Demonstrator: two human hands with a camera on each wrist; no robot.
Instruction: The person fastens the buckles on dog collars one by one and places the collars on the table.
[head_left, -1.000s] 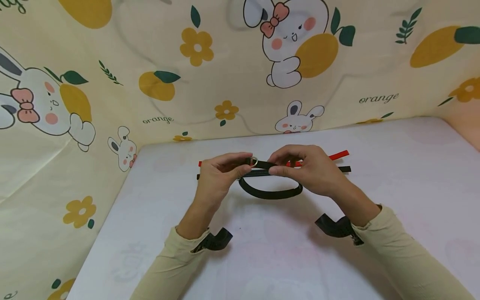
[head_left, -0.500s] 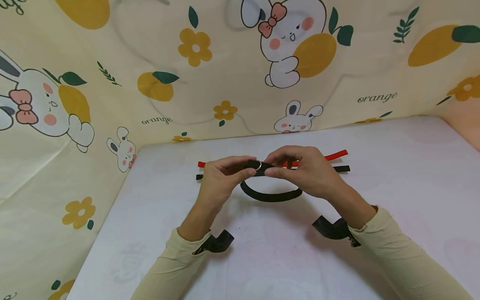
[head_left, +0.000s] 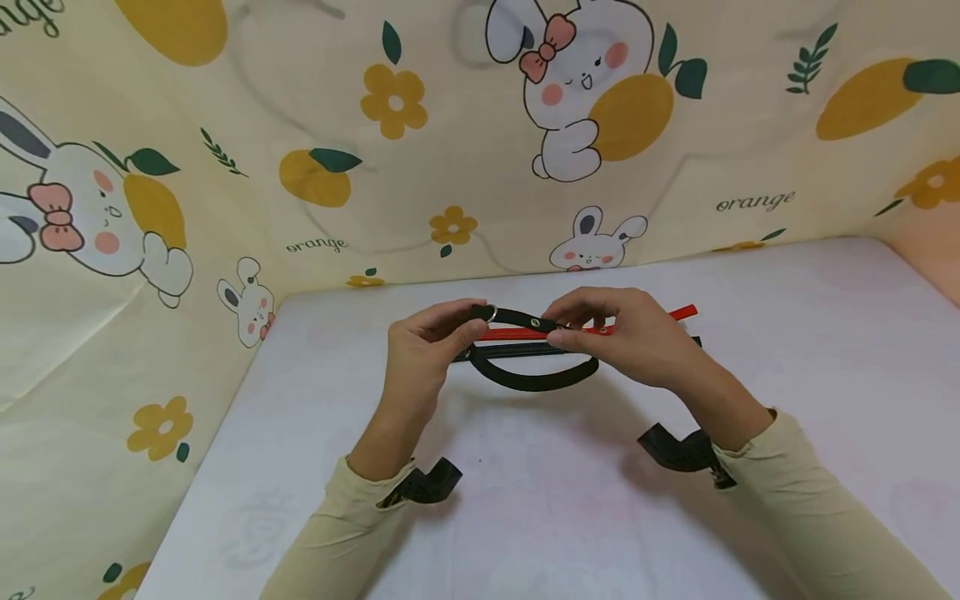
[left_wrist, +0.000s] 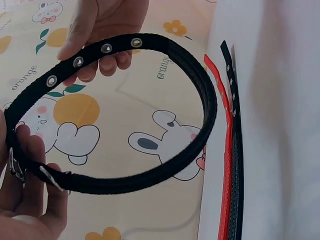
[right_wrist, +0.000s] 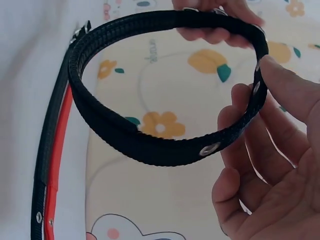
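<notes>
A black collar (head_left: 532,382) is held up in a loop above the table by both hands. My left hand (head_left: 423,367) pinches its buckle end; the metal buckle (left_wrist: 17,167) and a ring (left_wrist: 51,177) show in the left wrist view. The strap end with several metal eyelets (right_wrist: 210,148) is between the thumb and fingers of my right hand (head_left: 633,337). In the right wrist view the loop stands wide, its padded part turned away from the right hand.
Behind the hands, a red collar (head_left: 684,312) and a second black collar (head_left: 517,351) lie flat and side by side on the white table (head_left: 510,500). A patterned cloth (head_left: 450,150) with rabbits and oranges rises along the back and left.
The hands first came closer together, then drew apart again. The upper strap is now stretched between them, with an eyelet showing. The collars on the table have not moved.
</notes>
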